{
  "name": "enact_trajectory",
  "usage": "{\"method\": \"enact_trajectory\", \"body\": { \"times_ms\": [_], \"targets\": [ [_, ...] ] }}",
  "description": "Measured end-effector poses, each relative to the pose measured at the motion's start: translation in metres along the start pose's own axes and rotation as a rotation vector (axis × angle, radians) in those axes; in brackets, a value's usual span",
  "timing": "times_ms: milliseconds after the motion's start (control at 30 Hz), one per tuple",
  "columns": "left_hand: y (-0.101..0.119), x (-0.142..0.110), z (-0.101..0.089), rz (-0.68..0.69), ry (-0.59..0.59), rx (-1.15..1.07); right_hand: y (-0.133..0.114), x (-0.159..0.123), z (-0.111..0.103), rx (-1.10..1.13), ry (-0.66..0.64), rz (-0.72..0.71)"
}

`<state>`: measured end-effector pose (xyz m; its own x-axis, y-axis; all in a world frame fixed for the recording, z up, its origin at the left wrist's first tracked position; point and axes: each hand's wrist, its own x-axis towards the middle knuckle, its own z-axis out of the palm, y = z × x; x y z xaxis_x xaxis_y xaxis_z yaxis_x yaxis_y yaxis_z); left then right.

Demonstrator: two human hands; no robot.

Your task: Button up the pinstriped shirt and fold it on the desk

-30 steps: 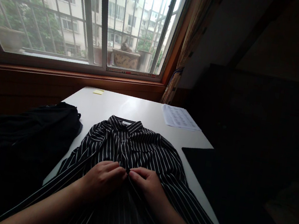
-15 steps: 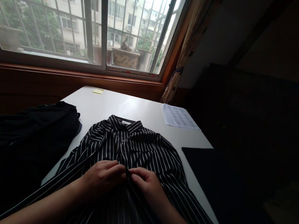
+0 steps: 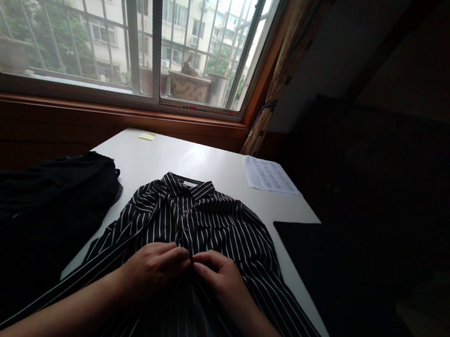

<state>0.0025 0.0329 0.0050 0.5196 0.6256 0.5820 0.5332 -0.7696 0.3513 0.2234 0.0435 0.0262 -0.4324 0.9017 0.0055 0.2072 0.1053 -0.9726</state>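
Observation:
A black shirt with white stripes (image 3: 220, 222) lies front side up, its collar pointing toward the window and its sleeves running down both sides. Two buttons show below the collar, and the upper front edges meet there. My left hand (image 3: 158, 266) pinches the front edge of the shirt around mid-chest. Just beside it, my right hand (image 3: 219, 273) grips the other side of the opening between thumb and fingers. The fingertips almost touch; any button between them is hidden. Lower down, the front of the shirt falls into shadow.
Under the shirt is a white table (image 3: 159, 155). Dark clothes (image 3: 58, 193) are heaped at its left edge, and a dark flat cloth (image 3: 305, 255) covers part of the right side. Printed sheets (image 3: 270, 176) and a yellow sticky note (image 3: 147, 136) lie toward the window.
Both hands stay at the same spot on the shirt front, with only small finger movements at the opening. The shirt keeps its place.

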Motion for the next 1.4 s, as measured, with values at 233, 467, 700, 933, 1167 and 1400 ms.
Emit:
{"method": "enact_trajectory", "body": {
  "times_ms": [233,467,700,933,1167,1400],
  "targets": [
    [0.004,0.003,-0.005,0.042,-0.003,0.037,0.002,0.000,0.000,-0.006,-0.010,-0.003],
    [0.003,0.002,-0.004,0.048,0.001,0.069,-0.001,0.000,0.000,0.000,-0.022,0.009],
    [0.000,0.001,-0.002,0.034,-0.037,0.059,0.004,0.001,-0.001,0.003,-0.028,0.014],
    [-0.009,-0.002,0.002,0.231,-0.132,0.288,0.001,0.001,-0.001,0.059,-0.039,0.035],
    [-0.006,-0.001,0.002,0.222,-0.091,0.300,0.002,0.001,0.000,0.092,-0.049,0.050],
    [-0.005,0.001,-0.001,0.248,-0.083,0.334,0.001,0.000,0.001,0.126,-0.046,0.062]
  ]
}}
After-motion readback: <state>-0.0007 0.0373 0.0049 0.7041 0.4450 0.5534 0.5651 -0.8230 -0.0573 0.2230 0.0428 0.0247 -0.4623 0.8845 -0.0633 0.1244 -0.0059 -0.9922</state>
